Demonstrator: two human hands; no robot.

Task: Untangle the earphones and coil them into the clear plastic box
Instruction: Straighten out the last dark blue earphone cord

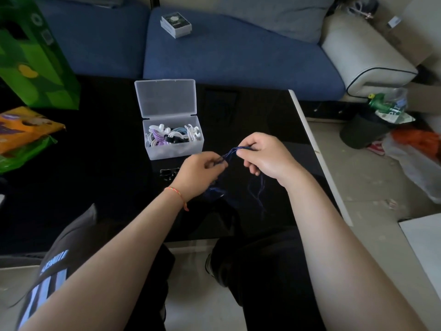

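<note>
A dark blue earphone cable [231, 152] stretches between my two hands above the black table [95, 187]. My left hand [200, 173] pinches one bunch of its strands, and my right hand [265, 156] pinches the other end. Loose blue strands [260, 194] hang down below my right hand toward the table. The clear plastic box [174, 145] stands just beyond my hands with its lid [165, 97] tipped open; several coiled white, purple, blue and black earphones lie inside. A small black earphone piece [168, 174] rests on the table left of my left hand.
A green bag [35, 56] and an orange packet [21, 127] sit at the table's left. A blue sofa [238, 60] with a small card box [176, 24] lies behind. The table's white right edge [317, 151] borders a floor with rubbish and a dark bin [362, 132].
</note>
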